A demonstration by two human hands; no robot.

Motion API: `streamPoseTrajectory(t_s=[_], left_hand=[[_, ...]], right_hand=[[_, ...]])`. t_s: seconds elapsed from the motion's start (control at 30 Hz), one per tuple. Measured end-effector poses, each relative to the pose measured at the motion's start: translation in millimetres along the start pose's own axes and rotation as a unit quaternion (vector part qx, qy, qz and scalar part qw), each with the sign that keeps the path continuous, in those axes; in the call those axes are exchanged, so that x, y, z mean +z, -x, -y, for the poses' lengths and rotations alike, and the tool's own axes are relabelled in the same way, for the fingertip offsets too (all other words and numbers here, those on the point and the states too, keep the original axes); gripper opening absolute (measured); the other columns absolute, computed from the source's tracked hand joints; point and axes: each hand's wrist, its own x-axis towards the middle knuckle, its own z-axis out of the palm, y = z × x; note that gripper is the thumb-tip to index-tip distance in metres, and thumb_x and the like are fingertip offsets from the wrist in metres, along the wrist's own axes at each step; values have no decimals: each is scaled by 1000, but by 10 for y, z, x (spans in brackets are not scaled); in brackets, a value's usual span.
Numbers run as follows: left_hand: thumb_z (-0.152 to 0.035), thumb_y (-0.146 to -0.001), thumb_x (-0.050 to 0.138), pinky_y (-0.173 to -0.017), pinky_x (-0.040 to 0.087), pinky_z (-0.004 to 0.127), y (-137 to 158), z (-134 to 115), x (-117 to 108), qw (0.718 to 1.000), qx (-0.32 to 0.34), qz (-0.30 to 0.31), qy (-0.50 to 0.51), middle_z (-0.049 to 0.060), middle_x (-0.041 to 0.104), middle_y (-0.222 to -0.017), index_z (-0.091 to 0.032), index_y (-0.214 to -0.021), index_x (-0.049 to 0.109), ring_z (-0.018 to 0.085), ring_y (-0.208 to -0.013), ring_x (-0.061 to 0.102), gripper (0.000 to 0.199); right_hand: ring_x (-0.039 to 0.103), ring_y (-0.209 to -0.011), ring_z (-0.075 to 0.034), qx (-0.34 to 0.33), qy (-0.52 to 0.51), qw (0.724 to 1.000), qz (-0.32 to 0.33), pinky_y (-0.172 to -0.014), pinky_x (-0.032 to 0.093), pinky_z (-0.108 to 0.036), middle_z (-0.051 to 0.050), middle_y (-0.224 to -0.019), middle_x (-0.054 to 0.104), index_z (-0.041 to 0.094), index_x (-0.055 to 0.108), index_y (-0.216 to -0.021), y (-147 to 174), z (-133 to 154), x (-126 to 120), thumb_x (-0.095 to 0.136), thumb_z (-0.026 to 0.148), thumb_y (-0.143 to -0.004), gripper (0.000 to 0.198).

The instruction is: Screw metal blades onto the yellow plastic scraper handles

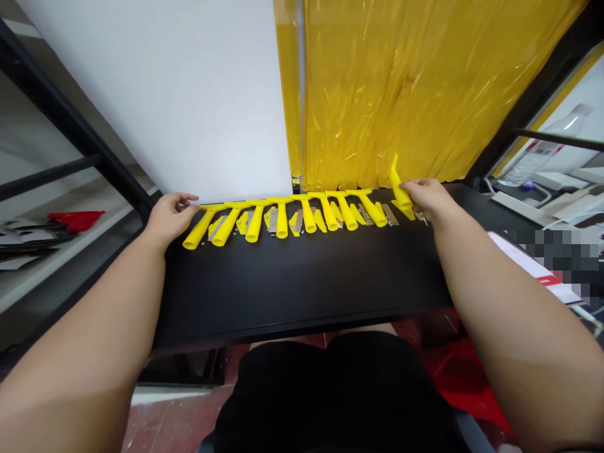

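A row of several yellow plastic T-shaped handles (pixel 282 220) lies along the back of the black table, their hollow round ends towards me. Small yellow plates (pixel 319 220) and flat metal blades (pixel 391 215) lie between them. At the row's left end is my left hand (pixel 172 217), its fingers apart beside the crossbar of the leftmost handle (pixel 198 230); whether it touches is unclear. My right hand (pixel 427 196) pinches another yellow handle (pixel 399 185), raised and tilted at the row's right end. Fingers partly hide its grip. Tiny screws (pixel 302 234) lie among the parts.
Behind the table stand a white panel (pixel 198 94) and a yellow plastic sheet (pixel 401 88). Black frame bars (pixel 70 107) rise at both sides. A clear bottle (pixel 542 151) and a phone-like screen (pixel 533 267) are at right; shelves (pixel 56 251) are at left.
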Motion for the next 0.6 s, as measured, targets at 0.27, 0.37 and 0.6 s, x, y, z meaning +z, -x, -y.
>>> streamPoseTrajectory(t_s=[0.27,0.37,0.6], left_hand=[[-25,-89,60,-95,48,39,361,-915,101,955,260,-140,-9,2,62,-87,-21,-94,71,21,-87,57,13],[-25,-83,62,-93,49,46,565,-1329,259,931,361,-58,-5,3,64,-80,-25,-87,70,24,-82,61,8],[-19,-81,58,-84,51,46,747,-1564,363,911,407,-29,56,4,66,-78,-25,-81,67,24,-76,62,10]], right_hand=[[61,-73,-15,-91,-117,941,303,-59,47,-24,-2,-82,70,20,71,-83,614,503,124,96,24,-54,39],[58,-73,-16,-182,14,884,430,-66,48,-29,0,-83,69,22,77,-89,900,670,212,89,29,-62,30],[58,-75,-19,-256,211,743,581,-67,46,-32,-2,-90,71,22,77,-94,1274,733,439,83,31,-70,26]])
